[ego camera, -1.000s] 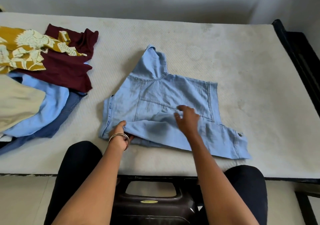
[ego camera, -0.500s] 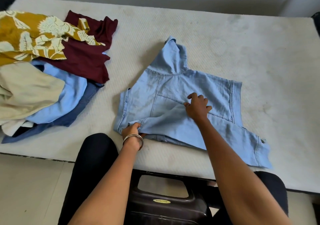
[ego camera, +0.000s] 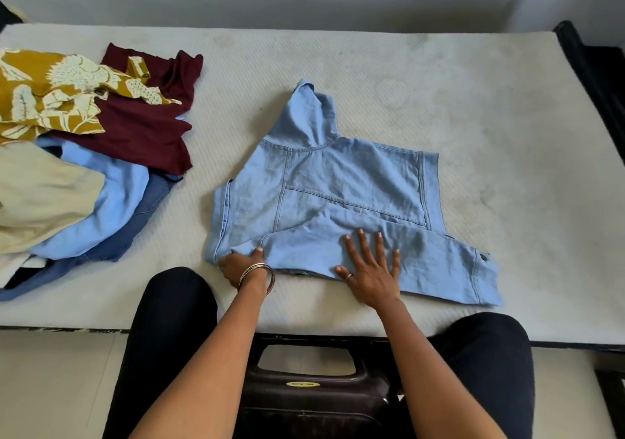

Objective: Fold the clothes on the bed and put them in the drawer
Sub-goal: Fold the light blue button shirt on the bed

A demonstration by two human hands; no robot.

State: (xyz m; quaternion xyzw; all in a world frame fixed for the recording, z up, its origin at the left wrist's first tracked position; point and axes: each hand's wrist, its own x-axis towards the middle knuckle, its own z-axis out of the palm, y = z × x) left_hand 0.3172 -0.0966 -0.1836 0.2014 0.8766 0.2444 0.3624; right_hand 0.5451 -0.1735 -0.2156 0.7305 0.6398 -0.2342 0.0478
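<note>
A light blue denim shirt [ego camera: 341, 181] lies spread on the white mattress [ego camera: 439, 76], collar pointing away from me, one sleeve folded across its lower part toward the right. My left hand [ego camera: 241, 264], with bangles on the wrist, pinches the shirt's near left corner where the sleeve fold starts. My right hand [ego camera: 370, 266] lies flat with spread fingers on the folded sleeve, pressing it down near the mattress's front edge.
A heap of unfolded clothes sits at the left: a mustard floral shirt [ego camera: 50, 97], a maroon garment [ego camera: 142, 124], a beige piece [ego camera: 37, 191], a light blue garment [ego camera: 111, 202]. A dark plastic stool [ego camera: 311, 388] stands between my knees. A black bed frame [ego camera: 595, 76] runs along the right.
My right hand slid back toward me along the folded sleeve and flattened from curled fingers to a spread palm. My left hand kept its hold on the corner.
</note>
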